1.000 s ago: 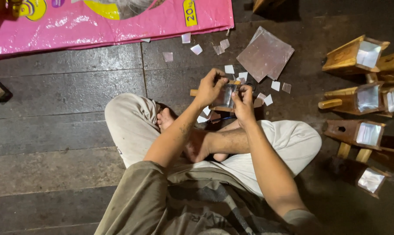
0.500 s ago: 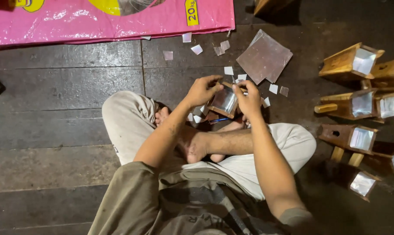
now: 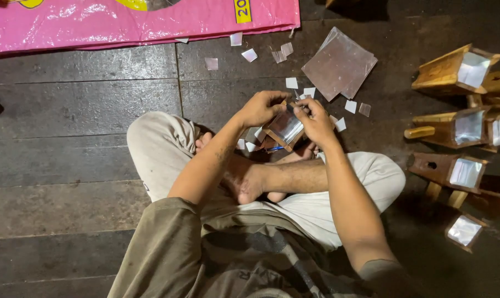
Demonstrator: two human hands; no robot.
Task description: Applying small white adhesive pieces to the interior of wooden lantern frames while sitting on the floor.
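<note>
Centrally, both hands (image 3: 291, 113) gripping wooden box (image 3: 283, 131), bare planks (image 3: 84, 110) leftward

Floor-level craft workshop: dark plank floor (image 3: 79, 160), unfinished wooden boxes (image 3: 454, 72), scattered offcuts (image 3: 250, 54).

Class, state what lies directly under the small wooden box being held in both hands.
Under the small wooden box, a blue pen-like stick and pale paper scraps show on the dark plank floor; anything further beneath is hidden.

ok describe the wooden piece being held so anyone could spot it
Start at the pink woven sack along the top edge, then drop to the seated person's knees. The small wooden box with a shiny clear panel sits between the left hand and right hand, the only one off the floor.
</note>
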